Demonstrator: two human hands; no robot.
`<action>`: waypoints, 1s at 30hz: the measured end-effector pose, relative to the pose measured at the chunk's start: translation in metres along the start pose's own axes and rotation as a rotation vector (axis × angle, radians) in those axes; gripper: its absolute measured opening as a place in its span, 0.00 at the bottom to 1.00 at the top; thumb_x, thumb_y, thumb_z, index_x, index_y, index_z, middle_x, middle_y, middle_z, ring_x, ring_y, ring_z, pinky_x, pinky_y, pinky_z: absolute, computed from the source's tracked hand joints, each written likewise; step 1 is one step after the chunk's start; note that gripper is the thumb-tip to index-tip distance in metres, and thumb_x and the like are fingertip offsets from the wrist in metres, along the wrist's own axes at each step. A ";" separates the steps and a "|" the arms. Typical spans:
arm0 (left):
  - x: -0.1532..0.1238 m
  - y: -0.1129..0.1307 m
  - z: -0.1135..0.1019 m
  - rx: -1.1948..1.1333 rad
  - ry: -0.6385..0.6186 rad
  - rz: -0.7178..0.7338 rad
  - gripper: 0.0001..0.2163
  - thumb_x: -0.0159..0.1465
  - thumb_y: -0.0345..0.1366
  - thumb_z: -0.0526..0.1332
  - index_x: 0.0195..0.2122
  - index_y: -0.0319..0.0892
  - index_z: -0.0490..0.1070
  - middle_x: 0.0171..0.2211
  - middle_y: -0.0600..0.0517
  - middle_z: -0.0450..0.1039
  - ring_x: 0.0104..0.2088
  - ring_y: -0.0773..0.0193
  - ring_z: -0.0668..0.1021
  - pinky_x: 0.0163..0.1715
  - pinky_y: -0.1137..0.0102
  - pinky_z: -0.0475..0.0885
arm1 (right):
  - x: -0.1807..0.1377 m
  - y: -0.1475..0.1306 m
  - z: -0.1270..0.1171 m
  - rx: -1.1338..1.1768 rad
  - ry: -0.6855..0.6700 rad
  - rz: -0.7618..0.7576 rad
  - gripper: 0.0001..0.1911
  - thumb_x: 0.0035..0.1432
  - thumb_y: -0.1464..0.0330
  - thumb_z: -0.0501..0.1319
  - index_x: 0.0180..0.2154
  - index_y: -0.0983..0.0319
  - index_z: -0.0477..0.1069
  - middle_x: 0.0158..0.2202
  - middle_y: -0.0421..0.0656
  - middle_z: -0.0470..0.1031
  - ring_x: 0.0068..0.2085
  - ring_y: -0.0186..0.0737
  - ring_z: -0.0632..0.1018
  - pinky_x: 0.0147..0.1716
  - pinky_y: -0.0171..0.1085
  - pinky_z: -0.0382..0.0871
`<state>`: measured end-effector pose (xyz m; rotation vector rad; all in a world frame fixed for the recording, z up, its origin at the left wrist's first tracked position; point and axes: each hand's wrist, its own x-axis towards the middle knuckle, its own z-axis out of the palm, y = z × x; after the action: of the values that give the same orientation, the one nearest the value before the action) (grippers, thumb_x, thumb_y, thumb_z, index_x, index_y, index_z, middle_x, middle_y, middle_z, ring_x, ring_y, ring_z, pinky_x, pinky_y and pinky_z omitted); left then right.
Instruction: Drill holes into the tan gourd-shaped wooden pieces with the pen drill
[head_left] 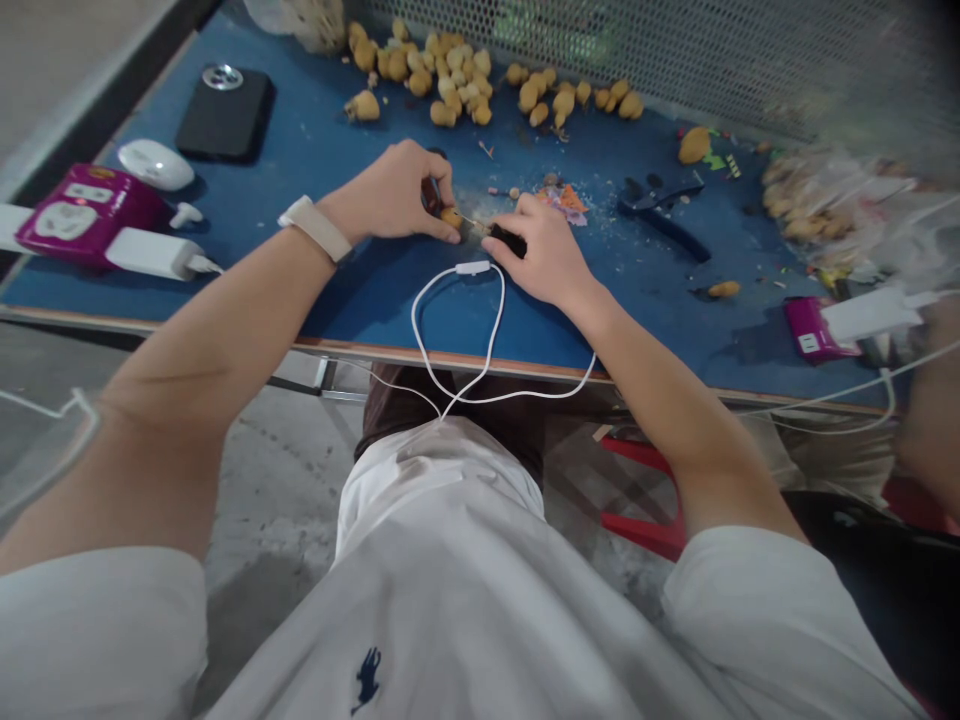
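Note:
My left hand (412, 190), wearing a pale wristband, pinches a small yellow-brown piece (451, 217) between thumb and fingers. Something dark shows inside its curled fingers, too hidden to name. Facing it, my right hand (541, 245) is closed round the black handle of a thin metal tool (510, 240). The tool's slim tip points left and meets or nearly meets the piece. Orange and purple scraps (566, 203) lie just beyond the right hand. A white cord with an inline switch (472, 268) loops below both hands.
Many yellow-brown gourd-shaped pieces (454, 75) are heaped along the back, by a perforated metal panel (660, 60). Dark pliers (664, 218) and a plastic bag (862, 205) are at the right. A black phone (227, 118) and a magenta power adapter (90, 215) occupy the left.

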<state>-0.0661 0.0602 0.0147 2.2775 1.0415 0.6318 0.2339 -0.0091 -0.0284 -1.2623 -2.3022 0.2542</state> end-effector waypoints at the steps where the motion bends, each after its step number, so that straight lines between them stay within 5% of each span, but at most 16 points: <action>1: 0.000 -0.001 -0.001 0.001 -0.008 0.001 0.25 0.51 0.67 0.85 0.34 0.57 0.82 0.43 0.51 0.89 0.44 0.48 0.81 0.58 0.45 0.83 | 0.000 0.000 0.000 0.002 0.003 0.001 0.26 0.86 0.36 0.65 0.55 0.48 0.87 0.56 0.55 0.84 0.71 0.77 0.84 0.78 0.79 0.80; 12: 0.000 -0.006 -0.009 0.009 -0.067 0.035 0.28 0.56 0.70 0.82 0.48 0.57 0.95 0.55 0.48 0.93 0.49 0.45 0.85 0.62 0.47 0.85 | 0.003 0.013 0.003 -0.013 0.002 -0.019 0.27 0.84 0.34 0.66 0.56 0.47 0.87 0.56 0.54 0.83 0.66 0.74 0.85 0.76 0.77 0.81; 30: 0.000 -0.006 -0.008 0.011 -0.066 0.073 0.29 0.58 0.68 0.80 0.50 0.54 0.96 0.54 0.45 0.93 0.45 0.48 0.85 0.59 0.48 0.86 | 0.001 0.008 -0.001 0.005 0.007 0.001 0.26 0.85 0.35 0.65 0.56 0.46 0.87 0.54 0.54 0.83 0.67 0.76 0.84 0.76 0.81 0.80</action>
<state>-0.0738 0.0656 0.0165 2.3389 0.9363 0.5778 0.2396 -0.0040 -0.0304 -1.2594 -2.2937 0.2548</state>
